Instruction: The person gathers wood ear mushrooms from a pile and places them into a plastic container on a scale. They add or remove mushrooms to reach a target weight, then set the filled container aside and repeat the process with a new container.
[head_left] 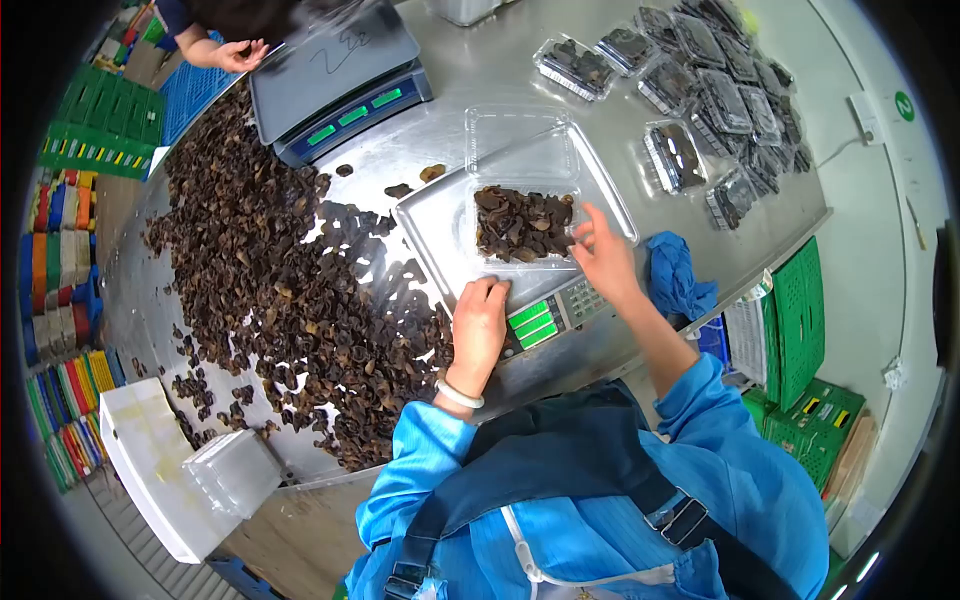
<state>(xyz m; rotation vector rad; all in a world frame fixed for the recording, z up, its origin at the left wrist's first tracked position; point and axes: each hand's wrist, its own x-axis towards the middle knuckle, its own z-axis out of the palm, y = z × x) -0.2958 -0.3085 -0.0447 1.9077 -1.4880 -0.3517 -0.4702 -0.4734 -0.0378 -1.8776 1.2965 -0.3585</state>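
An open clear plastic box with its lid point(520, 140) folded back rests on the tray of a digital scale point(425, 225). Dark brown pieces like wood ear mushrooms point(525, 222) fill the box. My right hand point(603, 250) is at the box's right side, its fingers apart and the fingertips by the pieces. My left hand point(480, 322), with a pale bangle on the wrist, rests at the scale's near edge, left of the lit green display point(533, 325); its fingers are bent, and what is under them is hidden.
A large heap of dark pieces point(270, 270) spreads left. Filled closed boxes point(720, 100) pile at the back right. A second scale point(340, 75) stands at the back, beside another person's hand point(238, 55). A blue cloth point(678, 278) lies right. Empty boxes point(232, 470) lie front left.
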